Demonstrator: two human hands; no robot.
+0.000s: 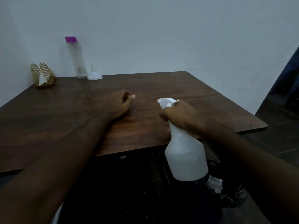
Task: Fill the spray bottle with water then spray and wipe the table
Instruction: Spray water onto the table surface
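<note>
My right hand (181, 117) grips the neck of a white spray bottle (186, 156), fingers curled at the trigger, nozzle pointing left over the dark wooden table (161, 84). The bottle's body hangs below the table's near edge. My left hand (119, 104) rests on the table top to the left of the nozzle, fingers curled in, holding nothing. A tall clear water bottle (76, 59) with a purple cap stands at the back of the table by the wall. A white funnel (94, 74) sits upside down beside it.
A gold wire napkin holder (42, 75) with a white napkin stands at the back left corner. A crumpled white tissue (215, 183) lies low at the right, below the spray bottle. The wall runs behind the table; dark floor lies to the right.
</note>
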